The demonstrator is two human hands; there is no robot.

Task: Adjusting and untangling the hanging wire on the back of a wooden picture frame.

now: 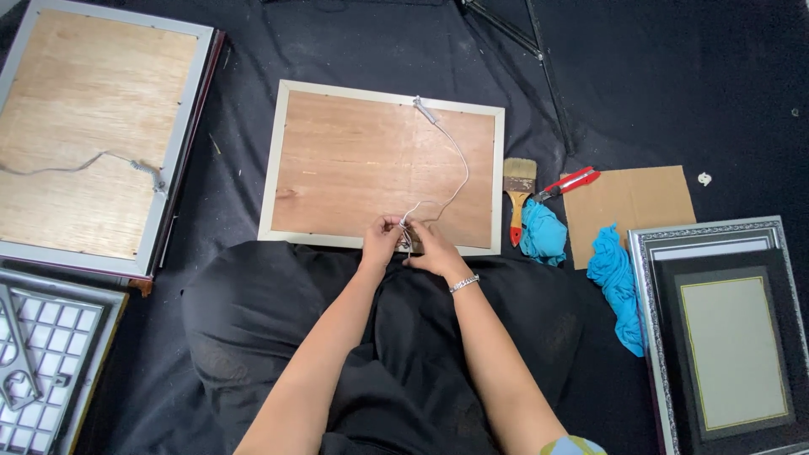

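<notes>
A black cloth (674, 84) covers the whole floor, and everything lies on it. The largest thing, at ten o'clock, is a second frame (93, 135) lying face down with its plywood back up and a pale cord across it. At four o'clock lies an ornate silver frame (645, 253) face up; it holds a dark mount with a grey-green panel inside a thin gold line. In the middle sits the picture frame (383, 164), face down, its brown plywood backing up inside a pale border; its long axis runs from nine to three o'clock, slightly tilted, and its lower long edge is nearest the person. A white hanging cord (459, 160) runs from a fitting at the top edge, at about twelve o'clock on the frame, curving down to the lower edge. There both hands meet: the left hand (381, 240) pinches the cord end between fingertips, and the right hand (434, 250), with a metal bracelet on its wrist, pinches the same end just beside it, the two hands almost touching. At three o'clock lie a cardboard sheet (628, 206), blue cloths (615, 282), a paintbrush (518, 190) with a red handle tip, pointing toward six o'clock, and red-handled pliers (569, 182).
</notes>
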